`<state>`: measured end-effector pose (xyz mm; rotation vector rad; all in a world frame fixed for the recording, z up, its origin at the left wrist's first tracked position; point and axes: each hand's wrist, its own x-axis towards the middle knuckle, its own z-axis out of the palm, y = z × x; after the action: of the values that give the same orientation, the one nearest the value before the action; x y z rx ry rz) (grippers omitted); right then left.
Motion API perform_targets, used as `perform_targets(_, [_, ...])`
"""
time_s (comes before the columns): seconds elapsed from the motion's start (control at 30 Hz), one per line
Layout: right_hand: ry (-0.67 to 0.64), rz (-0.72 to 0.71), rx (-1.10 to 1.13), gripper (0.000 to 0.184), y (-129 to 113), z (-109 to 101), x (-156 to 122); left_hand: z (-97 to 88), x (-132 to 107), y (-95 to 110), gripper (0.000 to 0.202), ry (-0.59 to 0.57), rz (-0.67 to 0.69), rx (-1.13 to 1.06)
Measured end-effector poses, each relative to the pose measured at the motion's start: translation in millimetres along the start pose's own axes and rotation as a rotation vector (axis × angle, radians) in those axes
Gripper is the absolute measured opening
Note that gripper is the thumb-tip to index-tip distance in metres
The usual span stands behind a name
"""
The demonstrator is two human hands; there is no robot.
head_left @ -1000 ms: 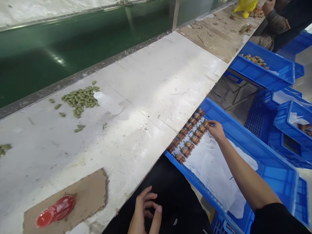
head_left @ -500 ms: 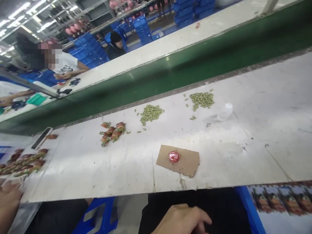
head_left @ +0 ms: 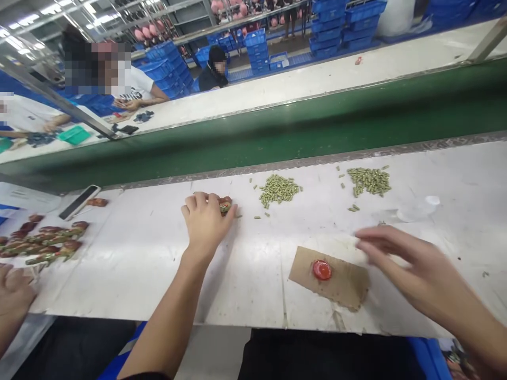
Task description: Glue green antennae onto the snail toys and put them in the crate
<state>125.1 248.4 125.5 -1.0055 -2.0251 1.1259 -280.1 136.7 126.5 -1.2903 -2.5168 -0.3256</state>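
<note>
In the head view, our left hand (head_left: 208,224) curls narrowly over a small red-and-green figurine (head_left: 225,207), touching it, up and left of the cardboard scrap (head_left: 328,277). Our right hand (head_left: 412,258), open wide and blurred, hovers just right of that scrap. A red plastic cap (head_left: 321,269) sits on the scrap; green pellets (head_left: 279,190) lie beyond it, beside the figurine.

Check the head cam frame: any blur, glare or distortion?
Head view: the right hand is motion-blurred, while the left hand is fairly sharp; the ceiling lights blow out at top left; the wide lens tilts the green conveyor belt across the frame.
</note>
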Motion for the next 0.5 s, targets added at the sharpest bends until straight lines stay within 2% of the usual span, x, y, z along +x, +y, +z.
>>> perform_targets(0.07, [-0.289, -0.037, -0.041, 0.018, -26.1, 39.1, 47.5, 6.8, 3.1, -1.7, 0.033, -0.056, 0.002, 0.033])
perform_targets(0.1, [-0.391, -0.013, -0.120, 0.015, -36.7, 59.8, 69.3, 8.9, 3.1, -1.2, 0.033, -0.072, 0.004, 0.043])
perform_targets(0.17, [-0.471, -0.017, -0.263, 0.016, -51.7, 98.9, 104.9, 11.3, 2.0, 0.7, 0.034, -0.093, 0.006, 0.051])
perform_targets(0.27, [-0.506, -0.081, -0.378, 0.009, -61.7, 143.1, 133.1, 10.9, -0.9, 2.5, 0.032, -0.109, 0.011, 0.026])
perform_targets(0.33, [-0.522, -0.125, -0.453, 0.011, -63.4, 161.6, 138.3, 6.7, -6.2, 2.4, 0.026, -0.107, 0.017, -0.018])
perform_targets(0.43, [-0.538, -0.164, -0.527, 0.022, -64.1, 176.0, 138.6, -6.5, -23.8, 2.9, 0.015, -0.073, 0.038, -0.108])
perform_targets(0.5, [-0.546, -0.174, -0.528, 0.026, -65.8, 178.3, 139.0, -17.3, -41.6, 5.9, 0.008, -0.039, 0.037, -0.306])
